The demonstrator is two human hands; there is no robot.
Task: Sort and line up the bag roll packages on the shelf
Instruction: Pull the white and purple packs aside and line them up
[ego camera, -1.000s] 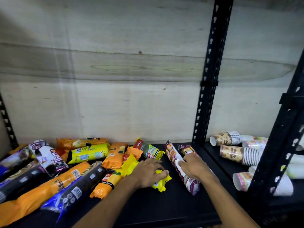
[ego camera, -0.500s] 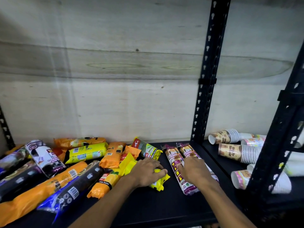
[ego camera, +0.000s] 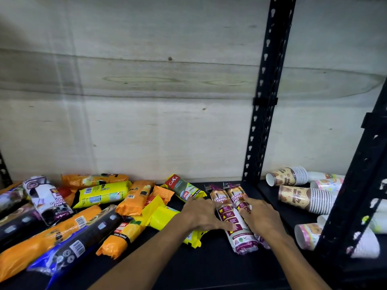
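Two brown-and-purple draw string bag packs lie side by side on the black shelf (ego camera: 188, 271), pointing front to back: the left pack (ego camera: 243, 241) and the right pack (ego camera: 236, 194). My right hand (ego camera: 260, 219) rests flat on the right pack with its fingers spread. My left hand (ego camera: 204, 215) lies over a yellow pack (ego camera: 162, 216), fingertips touching the left pack's side. A green-and-yellow 25L pack (ego camera: 185, 189) sits just behind my left hand. Further left, orange, yellow, black and blue packs lie in a jumble.
An orange lemon pack (ego camera: 123, 233), a long orange pack (ego camera: 48, 241) and a blue-black pack (ego camera: 79, 241) lie slanted at the left. A black upright post (ego camera: 263, 101) stands behind the draw string packs. Stacks of paper cups (ego camera: 305, 198) lie tipped over beyond it.
The two draw string packs have been brought parallel and side by side. My left hand left the yellow pack's top and reached right to the left pack. My right hand flattened.
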